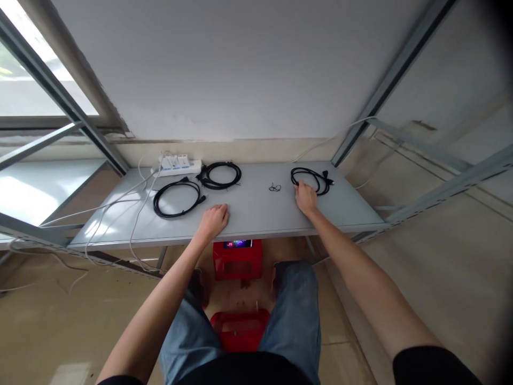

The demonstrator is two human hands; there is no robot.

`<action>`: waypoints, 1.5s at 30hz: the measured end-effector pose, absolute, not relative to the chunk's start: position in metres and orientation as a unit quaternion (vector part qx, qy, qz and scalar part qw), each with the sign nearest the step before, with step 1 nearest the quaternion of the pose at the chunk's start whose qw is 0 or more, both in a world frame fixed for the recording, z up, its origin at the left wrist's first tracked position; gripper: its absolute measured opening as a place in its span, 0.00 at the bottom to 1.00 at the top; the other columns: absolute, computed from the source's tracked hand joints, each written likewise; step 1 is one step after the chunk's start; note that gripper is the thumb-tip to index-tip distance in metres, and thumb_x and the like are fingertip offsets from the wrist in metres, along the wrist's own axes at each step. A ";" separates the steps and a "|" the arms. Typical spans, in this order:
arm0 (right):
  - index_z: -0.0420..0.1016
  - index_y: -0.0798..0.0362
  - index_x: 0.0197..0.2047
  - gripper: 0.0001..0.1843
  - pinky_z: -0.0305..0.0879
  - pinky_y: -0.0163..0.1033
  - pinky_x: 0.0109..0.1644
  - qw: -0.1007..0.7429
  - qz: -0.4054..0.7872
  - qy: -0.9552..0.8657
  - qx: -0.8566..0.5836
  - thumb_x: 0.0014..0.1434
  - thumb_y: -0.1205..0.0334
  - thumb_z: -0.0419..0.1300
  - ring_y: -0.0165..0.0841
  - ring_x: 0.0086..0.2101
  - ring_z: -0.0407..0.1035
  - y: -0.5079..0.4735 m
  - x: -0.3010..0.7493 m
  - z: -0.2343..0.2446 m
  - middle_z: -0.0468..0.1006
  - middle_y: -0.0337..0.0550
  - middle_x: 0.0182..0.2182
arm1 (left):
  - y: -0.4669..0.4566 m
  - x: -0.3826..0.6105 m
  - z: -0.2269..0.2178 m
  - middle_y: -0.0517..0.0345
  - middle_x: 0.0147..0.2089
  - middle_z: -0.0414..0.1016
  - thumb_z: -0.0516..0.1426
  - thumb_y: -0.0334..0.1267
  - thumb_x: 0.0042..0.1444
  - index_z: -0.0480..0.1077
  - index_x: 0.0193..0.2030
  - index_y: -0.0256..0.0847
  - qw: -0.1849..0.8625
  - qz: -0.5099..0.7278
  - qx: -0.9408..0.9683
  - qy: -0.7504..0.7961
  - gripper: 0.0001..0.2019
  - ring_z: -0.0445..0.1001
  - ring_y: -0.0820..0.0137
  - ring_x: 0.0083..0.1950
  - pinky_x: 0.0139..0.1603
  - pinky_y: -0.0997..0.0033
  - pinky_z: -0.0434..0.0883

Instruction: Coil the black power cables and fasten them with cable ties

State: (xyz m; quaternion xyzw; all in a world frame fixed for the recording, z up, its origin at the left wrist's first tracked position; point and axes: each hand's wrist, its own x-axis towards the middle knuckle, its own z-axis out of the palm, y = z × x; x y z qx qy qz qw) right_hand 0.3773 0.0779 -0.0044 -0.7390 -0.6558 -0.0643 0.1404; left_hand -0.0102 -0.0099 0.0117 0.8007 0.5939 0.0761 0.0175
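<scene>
OK, right coil (308, 170): black cable, right of centre frame, on grey surface (256, 216); plug ends (327, 178) at its right.
R hand (305, 199): touching coil's lower-left side; fingertips hidden, can't tell if gripping.
L hand (215, 219): centre frame, fingers curled in, nothing visible in them; prob. best used to steady the loops.
Loops: pinch all strands tog., don't kink.
Plugs: keep clear, avoid snags.
Thin black bits (274, 187): right of centre; leave w/in reach.
</scene>
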 end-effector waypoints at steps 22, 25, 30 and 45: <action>0.67 0.61 0.61 0.24 0.62 0.46 0.48 0.139 -0.032 -0.629 -0.764 0.80 0.55 0.39 0.52 0.46 0.77 0.069 0.368 0.006 0.82 0.65 0.47 | -0.012 -0.008 0.016 0.43 0.51 0.82 0.48 0.35 0.73 0.72 0.51 0.41 0.022 0.066 0.798 0.599 0.11 0.80 0.56 0.53 0.49 0.61 0.67; 0.70 0.62 0.58 0.24 0.62 0.46 0.50 0.136 -0.043 -0.632 -0.762 0.80 0.58 0.38 0.50 0.47 0.77 0.070 0.369 0.005 0.83 0.66 0.49 | -0.012 -0.009 0.017 0.43 0.51 0.82 0.48 0.35 0.73 0.72 0.51 0.41 0.020 0.063 0.799 0.597 0.11 0.79 0.56 0.53 0.49 0.61 0.68; 0.74 0.63 0.57 0.25 0.64 0.46 0.52 0.132 -0.054 -0.640 -0.755 0.80 0.61 0.39 0.49 0.45 0.78 0.070 0.371 0.004 0.84 0.66 0.48 | -0.012 -0.009 0.017 0.44 0.51 0.82 0.48 0.35 0.73 0.72 0.51 0.42 0.019 0.066 0.800 0.596 0.12 0.79 0.56 0.53 0.48 0.61 0.68; 0.77 0.61 0.55 0.22 0.61 0.45 0.50 0.139 -0.069 -0.653 -0.741 0.76 0.66 0.43 0.49 0.45 0.76 0.055 0.365 0.016 0.83 0.65 0.45 | -0.008 -0.011 0.014 0.43 0.49 0.83 0.48 0.36 0.73 0.73 0.51 0.42 0.026 0.081 0.797 0.598 0.13 0.80 0.55 0.51 0.45 0.62 0.67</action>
